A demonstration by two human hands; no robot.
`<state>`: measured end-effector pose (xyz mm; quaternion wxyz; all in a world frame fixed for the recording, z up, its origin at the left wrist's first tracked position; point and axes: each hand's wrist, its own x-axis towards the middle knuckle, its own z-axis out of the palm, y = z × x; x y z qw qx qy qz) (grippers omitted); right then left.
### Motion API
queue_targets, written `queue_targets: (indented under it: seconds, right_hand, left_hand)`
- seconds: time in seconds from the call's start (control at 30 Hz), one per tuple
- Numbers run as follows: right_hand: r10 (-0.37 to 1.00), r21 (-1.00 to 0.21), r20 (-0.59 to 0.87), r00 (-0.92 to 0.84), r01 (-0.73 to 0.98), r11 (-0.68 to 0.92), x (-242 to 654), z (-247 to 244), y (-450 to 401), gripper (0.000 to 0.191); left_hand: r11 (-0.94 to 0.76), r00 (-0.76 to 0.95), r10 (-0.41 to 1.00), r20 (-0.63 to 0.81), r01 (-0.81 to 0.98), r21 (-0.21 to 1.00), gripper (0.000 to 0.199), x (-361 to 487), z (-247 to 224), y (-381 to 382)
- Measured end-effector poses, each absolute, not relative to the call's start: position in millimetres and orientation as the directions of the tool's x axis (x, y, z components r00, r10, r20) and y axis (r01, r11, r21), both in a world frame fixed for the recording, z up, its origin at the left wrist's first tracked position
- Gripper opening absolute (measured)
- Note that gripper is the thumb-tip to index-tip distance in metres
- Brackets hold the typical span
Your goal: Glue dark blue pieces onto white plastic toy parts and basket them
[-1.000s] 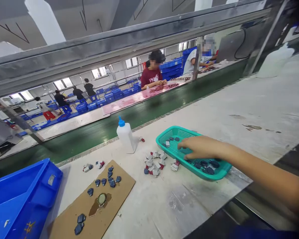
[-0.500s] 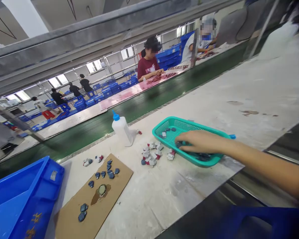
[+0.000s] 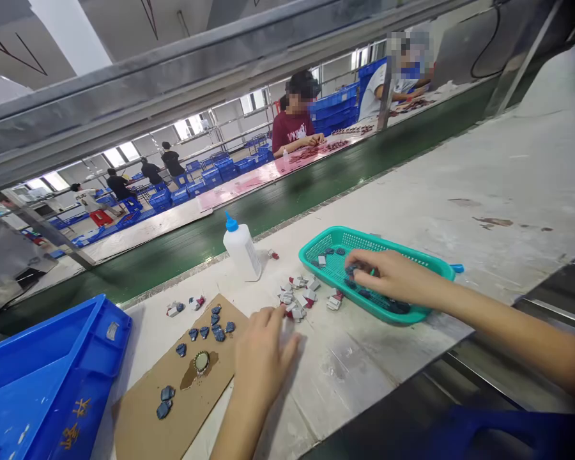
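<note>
My right hand (image 3: 388, 275) is inside a green plastic basket (image 3: 311, 271), its fingers curled around small dark blue-grey pieces (image 3: 357, 268). More such pieces lie in the basket, partly hidden under the hand. My left hand (image 3: 263, 348) is over the table with fingers stretched and thumb apart, holding nothing. Its fingertips are beside a pile of small white-grey and red pieces (image 3: 299, 297). Left of this hand, a brown cardboard sheet (image 3: 148, 409) carries several dark blue-grey pieces (image 3: 219, 332) and a bottle cap (image 3: 202, 362) on a wet brown stain.
A white squeeze bottle (image 3: 243, 252) with a blue nozzle stands behind the cardboard. At left is a large blue crate (image 3: 62, 383). A green conveyor belt (image 3: 182, 236) runs beyond the table (image 3: 412, 198). Across it, people work by red pieces. A metal beam (image 3: 172, 76) crosses above.
My left hand has come into view from below and reached toward the white-grey and red pile. My right hand remains in the basket. The view has shifted slightly.
</note>
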<state>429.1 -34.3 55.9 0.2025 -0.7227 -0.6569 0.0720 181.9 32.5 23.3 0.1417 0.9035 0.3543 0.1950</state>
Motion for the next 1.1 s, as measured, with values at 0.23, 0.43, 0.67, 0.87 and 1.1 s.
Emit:
queue_targets:
  seconds: [0.23,0.43,0.67,0.87,1.1]
  right_hand:
    - [0.981,-0.769,-0.031,0.193,0.622,-0.147,420,62,-63,0.021]
    - [0.962,-0.883,-0.095,0.256,0.425,-0.2,410,54,-48,0.029]
    - [0.99,-0.942,-0.129,0.059,0.304,-0.141,361,59,-26,0.026]
    - [0.97,-0.92,-0.187,-0.157,0.374,-0.117,317,52,-10,0.027]
    - [0.901,-0.913,-0.29,-0.322,0.376,-0.16,283,46,3,0.031]
  left_hand:
    - [-0.674,0.671,0.712,0.206,0.573,0.466,0.022,225,11,44]
    - [-0.377,0.53,0.834,0.154,0.343,0.861,0.029,181,10,45]
    - [0.362,0.411,0.896,-0.168,-0.457,0.813,0.041,134,26,25]
    - [0.419,0.352,0.908,-0.229,-0.74,0.525,0.039,104,15,20]
    - [0.181,0.14,0.983,-0.115,-0.746,0.641,0.039,75,18,18]
